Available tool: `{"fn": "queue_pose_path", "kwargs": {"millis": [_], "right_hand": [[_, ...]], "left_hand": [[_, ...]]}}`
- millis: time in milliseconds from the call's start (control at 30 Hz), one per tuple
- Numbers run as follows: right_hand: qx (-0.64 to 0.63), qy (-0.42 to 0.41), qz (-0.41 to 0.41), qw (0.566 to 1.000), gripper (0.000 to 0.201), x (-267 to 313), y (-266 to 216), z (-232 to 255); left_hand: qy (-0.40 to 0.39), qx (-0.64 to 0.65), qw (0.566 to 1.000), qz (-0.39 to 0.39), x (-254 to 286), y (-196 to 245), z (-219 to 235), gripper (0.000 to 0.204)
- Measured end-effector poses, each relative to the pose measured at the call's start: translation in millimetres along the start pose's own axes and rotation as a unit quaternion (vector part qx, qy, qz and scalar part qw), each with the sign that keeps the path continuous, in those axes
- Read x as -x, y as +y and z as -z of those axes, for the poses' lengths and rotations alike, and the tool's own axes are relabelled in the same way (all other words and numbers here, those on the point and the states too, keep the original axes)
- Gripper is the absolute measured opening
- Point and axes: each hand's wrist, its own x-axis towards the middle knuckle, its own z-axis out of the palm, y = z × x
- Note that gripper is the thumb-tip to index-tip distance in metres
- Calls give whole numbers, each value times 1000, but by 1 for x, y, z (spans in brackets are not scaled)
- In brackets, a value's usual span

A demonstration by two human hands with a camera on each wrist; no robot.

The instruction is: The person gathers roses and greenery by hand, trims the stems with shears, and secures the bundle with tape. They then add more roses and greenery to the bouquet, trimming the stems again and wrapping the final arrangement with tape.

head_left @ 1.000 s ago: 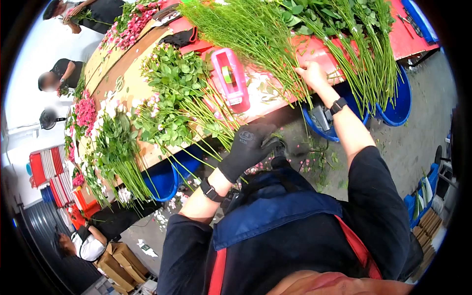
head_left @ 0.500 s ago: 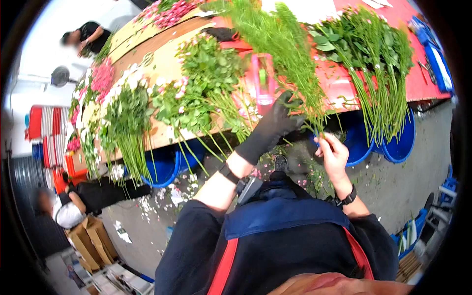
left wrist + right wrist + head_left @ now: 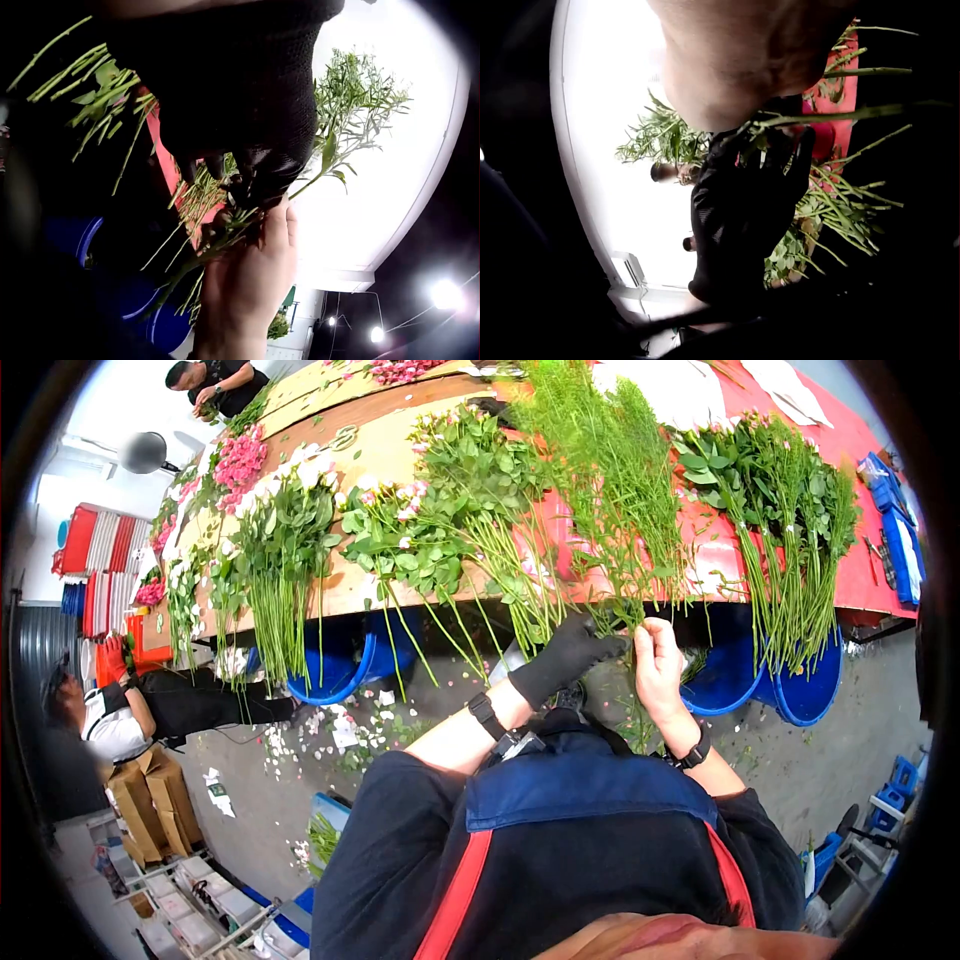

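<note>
A leafy green foliage stem point(image 3: 622, 575) stands upright between both hands, its feathery top overlapping the greenery on the table. My left hand point(image 3: 575, 657), in a black glove, grips the stem with curled fingers. Bare, my right hand point(image 3: 658, 665) pinches the same stem right beside the glove. In the left wrist view the gloved hand point(image 3: 262, 157) is over the bare hand point(image 3: 251, 274), and the leafy tip point(image 3: 352, 97) sticks out past them. The right wrist view shows the thick lower stem point(image 3: 840, 116) running out past the bare hand point(image 3: 742, 60).
A red-covered table point(image 3: 725, 580) carries rose bunches point(image 3: 790, 510) at right and more roses point(image 3: 410, 545) at left. Blue buckets point(image 3: 335, 685) stand under its edge. Petals point(image 3: 345, 730) litter the floor. Other people work at the far left.
The right hand has drawn back from the greenery pile with a stem. My left hand has come over to it, and both hands now hold the stem close to the body.
</note>
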Motion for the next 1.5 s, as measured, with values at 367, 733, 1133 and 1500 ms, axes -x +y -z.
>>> {"fn": "queue_pose_path", "kwargs": {"millis": [367,733,1133,1500], "right_hand": [[-143,-299,-140,933,32,-14,12,-2],[-157,-443,-236,851,17,-37,17,9],[-138,-419,-270,856,14,-2,24,-8],[29,-419,-48,906,19,18,32,-23]], "left_hand": [[3,378,921,97,-26,32,63,37],[57,399,915,0,-18,35,116,37],[152,384,909,52,14,16,118,21],[151,315,936,-40,46,3,116,36]]}}
